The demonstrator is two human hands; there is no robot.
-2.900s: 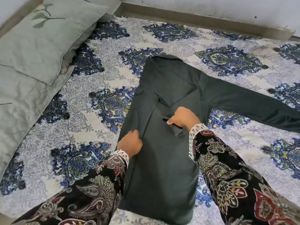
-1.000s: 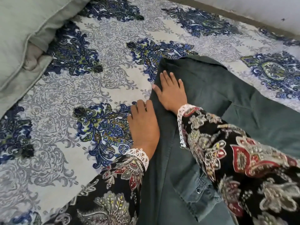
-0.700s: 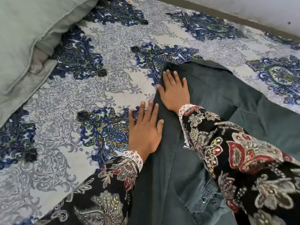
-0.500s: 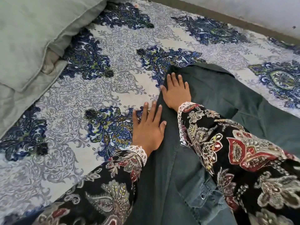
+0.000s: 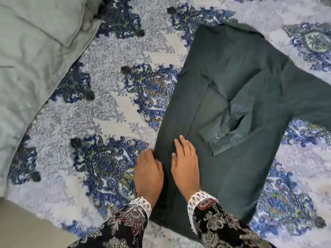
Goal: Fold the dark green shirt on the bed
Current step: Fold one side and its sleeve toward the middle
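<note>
The dark green shirt (image 5: pixel 232 108) lies flat on the bed, collar end far from me, hem toward me. Its left side is folded inward, and that sleeve lies over the body with its snap-button cuff (image 5: pixel 217 136) near the middle. The other sleeve runs off to the right edge of the view. My left hand (image 5: pixel 148 171) rests flat along the shirt's folded left edge, half on the bedsheet. My right hand (image 5: pixel 184 161) presses palm down on the shirt just beside it, fingers together. Neither hand grips cloth.
The bedsheet (image 5: pixel 111 113) is white with blue floral medallions. A grey-green pillow (image 5: pixel 41 20) and a matching folded cover (image 5: pixel 23 83) lie at the left. The bed's near edge (image 5: pixel 21 212) shows at the lower left. My patterned sleeves fill the bottom.
Both hands have slid down the shirt's left folded edge from near the collar toward the hem. The view has pulled back, and the folded sleeve and cuff now show.
</note>
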